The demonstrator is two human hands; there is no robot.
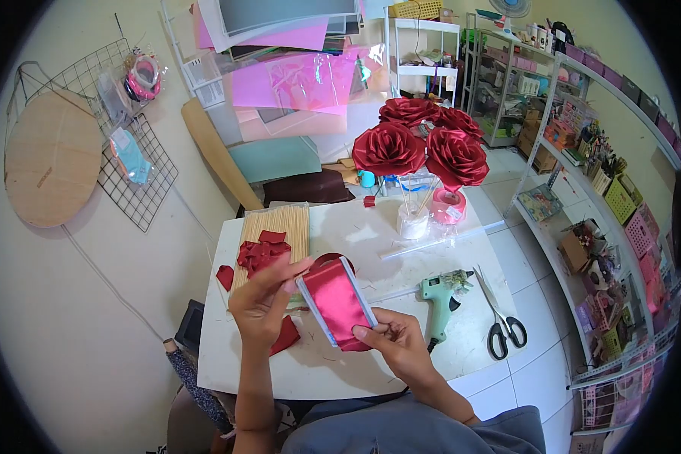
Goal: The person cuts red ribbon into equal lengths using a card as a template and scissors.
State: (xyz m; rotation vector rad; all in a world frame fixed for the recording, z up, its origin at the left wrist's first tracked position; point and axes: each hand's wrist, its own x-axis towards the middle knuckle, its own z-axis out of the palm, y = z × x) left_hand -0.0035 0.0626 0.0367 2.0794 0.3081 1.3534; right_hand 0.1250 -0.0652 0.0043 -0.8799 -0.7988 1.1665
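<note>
My right hand (402,342) grips the lower right corner of a flat, pale-edged rectangular holder (364,291), its thumb on the front. Shiny pinkish-red satin ribbon (334,301) covers the holder's face. A dark red loop shows behind its top edge. My left hand (263,301) is raised at the holder's upper left corner, with fingers stretched and thumb apart; whether they touch the edge is hard to make out. Beyond my left hand, cut red ribbon pieces (261,256) lie heaped on a bundle of thin wooden sticks (296,227). Another red piece (287,337) lies beside my left wrist.
Right of the holder, a mint-green glue gun (437,296) and black-handled scissors (499,321) lie on the white table (386,378). Red ribbon roses (390,149) stand in a white holder (413,224) beside a pink tape roll (449,206). Loaded shelves (575,257) line the right.
</note>
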